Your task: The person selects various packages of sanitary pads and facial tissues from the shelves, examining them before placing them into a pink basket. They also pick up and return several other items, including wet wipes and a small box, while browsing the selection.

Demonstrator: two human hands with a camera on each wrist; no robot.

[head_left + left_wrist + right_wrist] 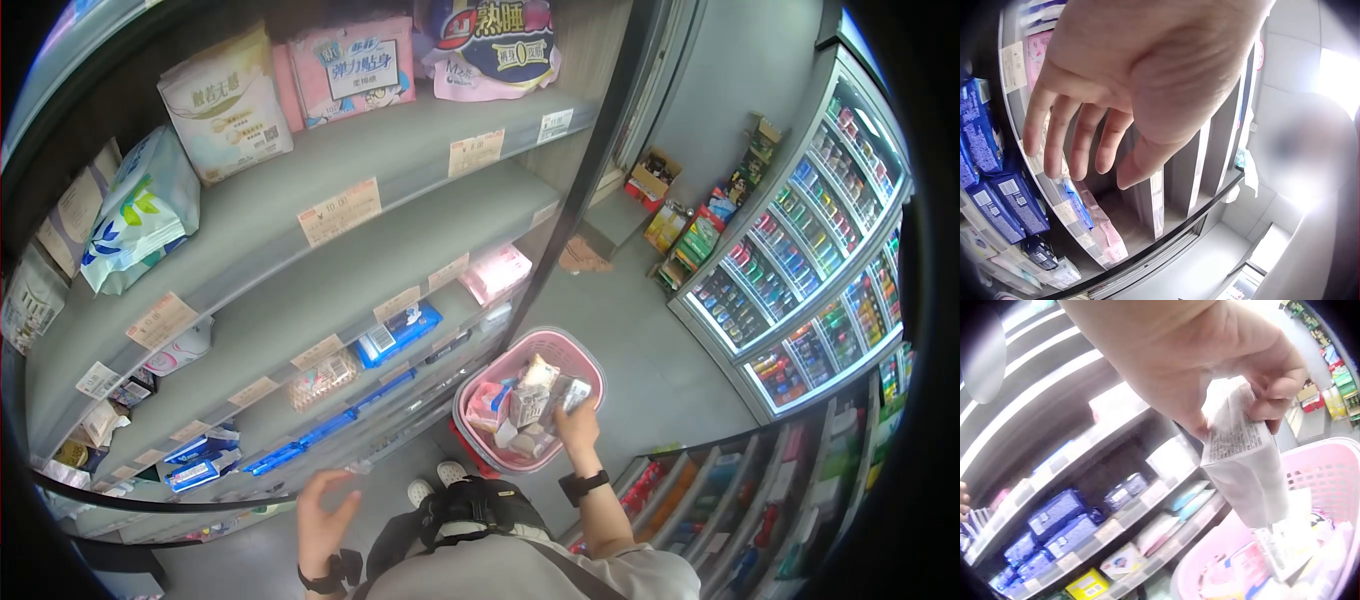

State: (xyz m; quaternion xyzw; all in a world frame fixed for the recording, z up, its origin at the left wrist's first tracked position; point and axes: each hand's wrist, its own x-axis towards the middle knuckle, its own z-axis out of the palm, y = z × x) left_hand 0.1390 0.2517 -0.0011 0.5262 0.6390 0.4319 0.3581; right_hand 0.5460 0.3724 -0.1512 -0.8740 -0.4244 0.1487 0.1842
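My right hand pinches a pale wrapped package with small printed text on its side, thumb on one side and fingers on the other. The package is over the pink plastic basket, which stands on the floor by the shelf. Inside the basket lie several packs, among them a pink pack and a pale printed pack. My left hand hangs in front of the lower shelves with nothing in it. In the left wrist view its fingers are spread and slightly bent.
A long shelf unit on the left carries wrapped packs, price tags along its edges. A lit drinks cooler stands to the right. Cardboard boxes sit at the back. Another stocked shelf runs along my right side.
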